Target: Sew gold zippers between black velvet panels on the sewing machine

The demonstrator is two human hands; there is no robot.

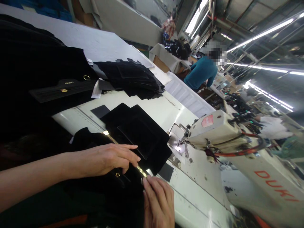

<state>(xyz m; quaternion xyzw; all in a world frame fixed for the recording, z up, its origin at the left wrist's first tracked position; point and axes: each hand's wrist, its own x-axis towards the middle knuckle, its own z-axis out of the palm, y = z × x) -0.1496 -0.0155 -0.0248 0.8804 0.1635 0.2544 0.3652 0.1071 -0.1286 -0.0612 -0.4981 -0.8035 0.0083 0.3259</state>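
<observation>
My left hand [111, 158] lies on black fabric [99, 186], fingers together, pinching at a gold zipper [140, 170] that runs diagonally from a gold end [105, 133]. My right hand [158, 202] comes up from the bottom edge, fingers closed and pressing the zipper's lower end near its fingertips. Beside the zipper lie stacked black rectangular fabric pieces [140, 133] on the white sewing table [166, 110]. The sewing machine head [213, 129] stands to the right, its needle area [180, 144] apart from both hands.
A pile of black cut pieces [133, 77] sits farther back on the table. A black garment with a gold ring [86, 77] lies at the left. A person in a teal top [201, 72] works at another station behind. Red lettering marks the machine body [273, 186].
</observation>
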